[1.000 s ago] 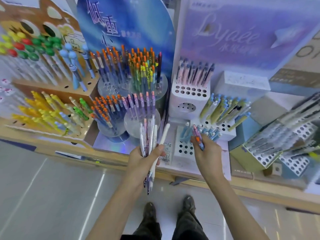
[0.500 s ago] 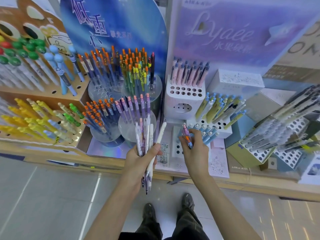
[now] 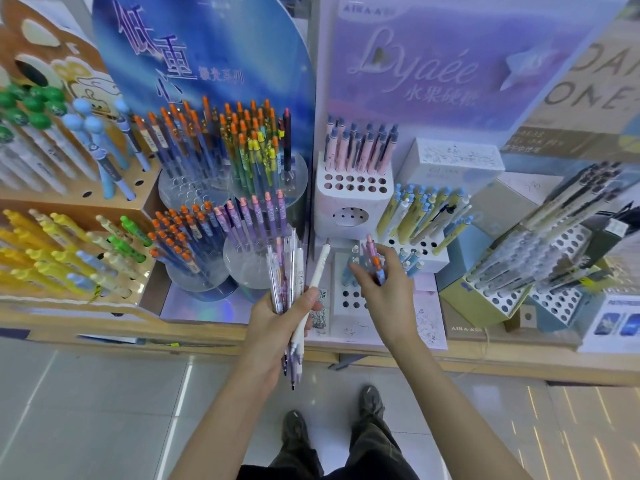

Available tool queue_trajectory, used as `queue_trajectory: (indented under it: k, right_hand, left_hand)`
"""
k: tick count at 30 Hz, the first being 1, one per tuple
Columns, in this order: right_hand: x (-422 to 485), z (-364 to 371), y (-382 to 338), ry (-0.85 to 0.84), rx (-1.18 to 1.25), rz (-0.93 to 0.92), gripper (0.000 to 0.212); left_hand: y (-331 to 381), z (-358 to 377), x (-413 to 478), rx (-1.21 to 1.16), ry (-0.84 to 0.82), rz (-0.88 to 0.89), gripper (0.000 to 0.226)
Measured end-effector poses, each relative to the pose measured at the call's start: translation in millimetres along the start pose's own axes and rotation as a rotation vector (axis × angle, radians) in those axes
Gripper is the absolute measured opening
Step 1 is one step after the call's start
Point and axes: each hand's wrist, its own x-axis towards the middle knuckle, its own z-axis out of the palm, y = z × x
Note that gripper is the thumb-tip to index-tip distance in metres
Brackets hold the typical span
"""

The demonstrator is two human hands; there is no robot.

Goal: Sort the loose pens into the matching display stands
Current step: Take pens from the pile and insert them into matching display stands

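Pinching a purple pen [image 3: 371,252] upright, the right hand [image 3: 388,296] hovers over the white holed stand [image 3: 341,317]; seemingly matching purple pens [image 3: 250,216] stand far-left; the left hand [image 3: 277,320], nearer them, clutches a pen bundle [image 3: 284,268]

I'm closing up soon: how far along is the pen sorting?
Done: the shelf stands look mostly stocked, such as the orange-capped pens. In hand: the right hand pinches a few pens above the low white stand, which has empty holes. To do: the left hand grips a bundle of loose pens, so a fair share remains unsorted.
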Motion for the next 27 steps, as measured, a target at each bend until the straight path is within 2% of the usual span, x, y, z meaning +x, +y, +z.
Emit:
queue_trajectory:
  k: [2,6,10,12,17,23,27]
  right_hand:
    - [-6.1,-6.2,-12.5,-0.043,0.142,0.029,0.017]
    - [-10.7,-13.2,-35.0,-0.246,0.468,0.205,0.006]
    - [-10.1,-16.3,-40.7,-0.264,0.471,0.226,0.005]
    - [-9.6,-19.8,-40.3,-0.239,0.483,0.225,0.008]
    - [-6.2,-34.7,-42.7,-0.235,0.487,0.149,0.034]
    - [-3.4,-45.1,-46.9,-0.245,0.535,0.112,0.02]
    - [-9.2,-50.4,-46.8,-0.182,0.538,0.145,0.02]
  left_hand:
    - [0.9,1.4,-0.3,-0.004,-0.015,0.002,0.022]
    - [1.8,8.7,-2.0,-0.001,-0.073,0.011,0.022]
    - [2.4,16.5,-4.8,-0.003,-0.101,0.031,0.032]
    - [2.4,20.0,-5.4,0.011,-0.125,0.031,0.029]
    - [1.8,30.9,-5.3,0.04,-0.172,0.035,0.028]
    - [2.7,33.6,-7.8,0.044,-0.17,0.055,0.029]
    - [4.5,36.8,-7.0,0.12,-0.17,0.087,0.031]
